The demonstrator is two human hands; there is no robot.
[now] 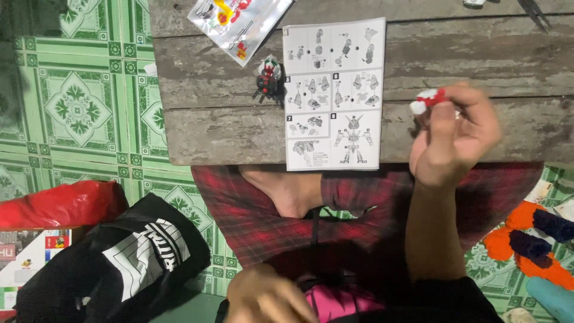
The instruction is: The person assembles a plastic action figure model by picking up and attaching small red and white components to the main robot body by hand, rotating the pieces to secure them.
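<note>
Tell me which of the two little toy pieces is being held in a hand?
The red and white piece, pinched in the right hand. The darker, partly built figure stands untouched on the wooden table, beside the instruction sheet.

My right hand (455,136) is raised over the table edge, forearm running straight up from my lap, wrist bent slightly, fingers (443,116) curled and pinched together at the tips. My left hand (266,296) sits low against my body, near my waist, knuckles up, fingers folded loosely; its grip is blurred.
</note>
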